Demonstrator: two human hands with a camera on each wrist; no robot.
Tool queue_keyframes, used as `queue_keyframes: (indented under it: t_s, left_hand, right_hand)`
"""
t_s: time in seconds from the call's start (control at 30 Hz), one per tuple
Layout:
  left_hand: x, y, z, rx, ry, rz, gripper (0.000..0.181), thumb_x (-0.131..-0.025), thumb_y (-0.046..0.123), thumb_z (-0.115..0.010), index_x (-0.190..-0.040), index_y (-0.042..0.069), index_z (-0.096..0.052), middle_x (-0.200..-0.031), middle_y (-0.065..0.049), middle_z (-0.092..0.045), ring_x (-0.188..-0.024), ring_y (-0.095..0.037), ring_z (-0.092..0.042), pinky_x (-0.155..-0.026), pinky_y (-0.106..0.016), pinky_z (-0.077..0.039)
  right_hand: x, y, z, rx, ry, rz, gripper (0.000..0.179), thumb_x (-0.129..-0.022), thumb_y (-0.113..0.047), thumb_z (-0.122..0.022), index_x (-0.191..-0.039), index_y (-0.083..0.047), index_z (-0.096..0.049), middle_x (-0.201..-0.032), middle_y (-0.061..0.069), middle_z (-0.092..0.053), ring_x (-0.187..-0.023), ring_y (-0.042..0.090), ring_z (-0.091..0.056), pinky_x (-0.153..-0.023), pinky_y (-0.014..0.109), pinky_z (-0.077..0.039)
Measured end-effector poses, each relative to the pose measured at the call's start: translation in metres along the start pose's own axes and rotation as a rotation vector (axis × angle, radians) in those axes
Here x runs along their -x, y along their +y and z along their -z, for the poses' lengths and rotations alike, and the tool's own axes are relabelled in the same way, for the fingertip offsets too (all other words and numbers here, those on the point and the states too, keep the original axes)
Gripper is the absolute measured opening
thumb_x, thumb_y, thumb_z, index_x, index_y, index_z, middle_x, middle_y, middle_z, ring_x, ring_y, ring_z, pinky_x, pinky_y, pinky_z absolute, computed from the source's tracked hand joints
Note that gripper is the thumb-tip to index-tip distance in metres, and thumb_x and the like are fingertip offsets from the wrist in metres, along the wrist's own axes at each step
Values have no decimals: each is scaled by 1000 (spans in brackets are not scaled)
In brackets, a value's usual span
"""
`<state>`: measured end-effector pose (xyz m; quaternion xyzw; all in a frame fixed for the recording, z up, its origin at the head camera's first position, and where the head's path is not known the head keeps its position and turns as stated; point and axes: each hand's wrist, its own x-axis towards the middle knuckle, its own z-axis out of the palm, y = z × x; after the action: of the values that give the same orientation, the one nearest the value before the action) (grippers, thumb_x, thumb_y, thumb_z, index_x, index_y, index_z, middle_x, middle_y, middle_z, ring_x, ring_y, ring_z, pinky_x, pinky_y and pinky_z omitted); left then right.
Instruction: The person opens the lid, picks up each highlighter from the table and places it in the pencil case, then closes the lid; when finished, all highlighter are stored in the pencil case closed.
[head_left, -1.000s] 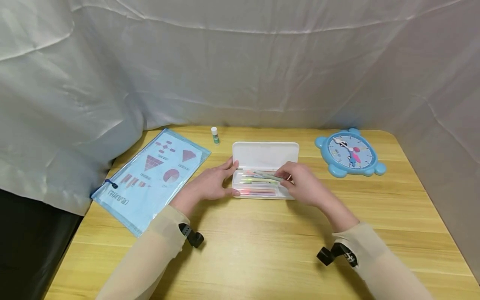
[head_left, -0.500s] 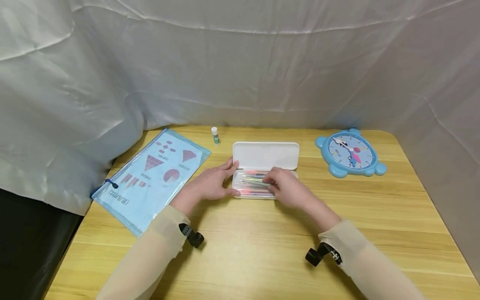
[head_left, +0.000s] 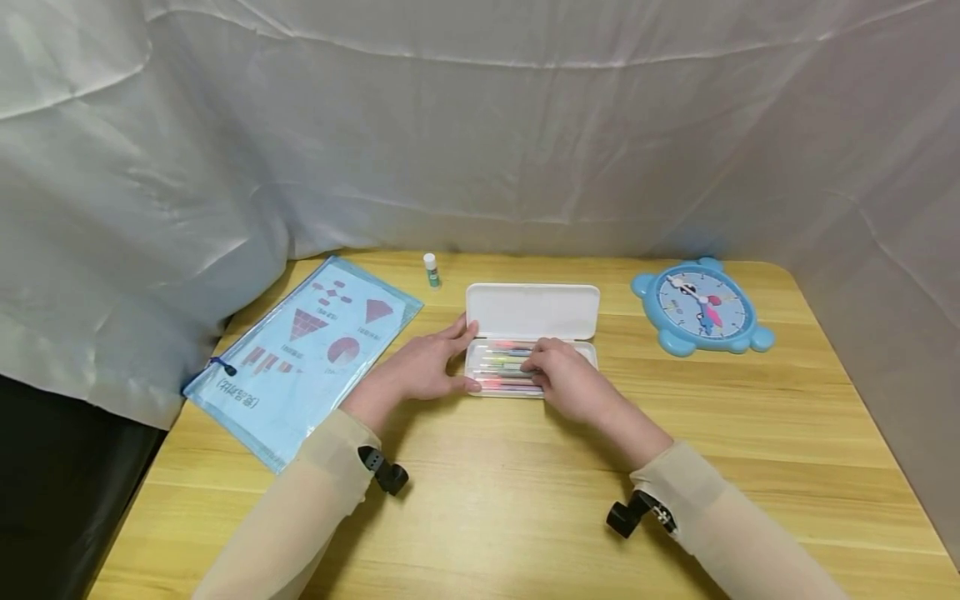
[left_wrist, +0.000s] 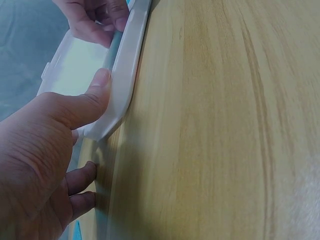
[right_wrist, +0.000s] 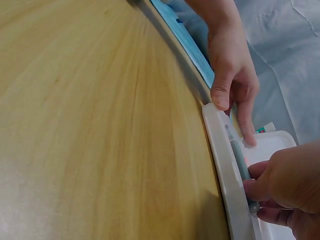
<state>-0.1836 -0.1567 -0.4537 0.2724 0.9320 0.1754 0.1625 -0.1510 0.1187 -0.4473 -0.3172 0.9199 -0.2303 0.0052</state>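
Observation:
A white pencil case (head_left: pixel 471 367) lies on the table with its lid (head_left: pixel 532 311) raised at the back. Several coloured pens (head_left: pixel 510 386) lie side by side in its tray. My left hand (head_left: pixel 427 367) grips the case's left end, thumb at the front rim and forefinger near the hinge. Over the tray, my right hand (head_left: pixel 566 377) pinches a grey-green pen (right_wrist: pixel 240 161) near one end, between thumb and fingers. That pen lies lengthwise along the tray, close behind the front wall in the right wrist view. The right part of the tray is partly hidden by the right hand.
A blue zip document folder (head_left: pixel 303 358) lies at the left. Behind the case stands a small glue stick (head_left: pixel 431 271) with a white cap. At the right back is a blue toy clock (head_left: pixel 702 306). Grey cloth (head_left: pixel 480 125) hangs behind the wooden table (head_left: pixel 495 500).
My right hand has moved left and lowered the pen from a slant above the tray to lie along it. The left hand has stayed at the case's end.

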Motion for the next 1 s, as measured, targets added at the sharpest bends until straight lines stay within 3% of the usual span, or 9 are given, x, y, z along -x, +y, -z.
queue_keyframes:
  t_s: [0.5, 0.73, 1.0]
  left_hand:
    - [0, -1, -1, -1, 8, 7, 106, -93, 65, -72, -169, 22, -13, -175, -2, -4, -151, -37, -36, -121, -47, -34]
    - [-1, -1, -2, -4, 10, 6, 104, -94, 63, -72, -169, 22, -13, -175, -3, -3, -150, -37, -38, -121, -47, -35]
    - [0, 0, -2, -3, 9, -3, 105, -94, 63, -72, -169, 20, -13, -175, -4, -3, -150, -39, -37, -121, -48, -34]
  right_hand:
    - [4, 1, -4, -15, 27, -9, 21, -92, 12, -70, -106, 0, -82, -100, 8, -70, -99, 28, -68, -92, 43, -58]
    - [6, 2, 4, -63, 49, -28, 13, -94, 3, -75, -106, 1, -80, -99, 8, -69, -96, 26, -68, -87, 43, -59]
    - [10, 4, 25, -165, 60, -74, 21, -96, -5, -76, -115, 3, -78, -101, 8, -69, -99, 28, -68, -90, 47, -59]
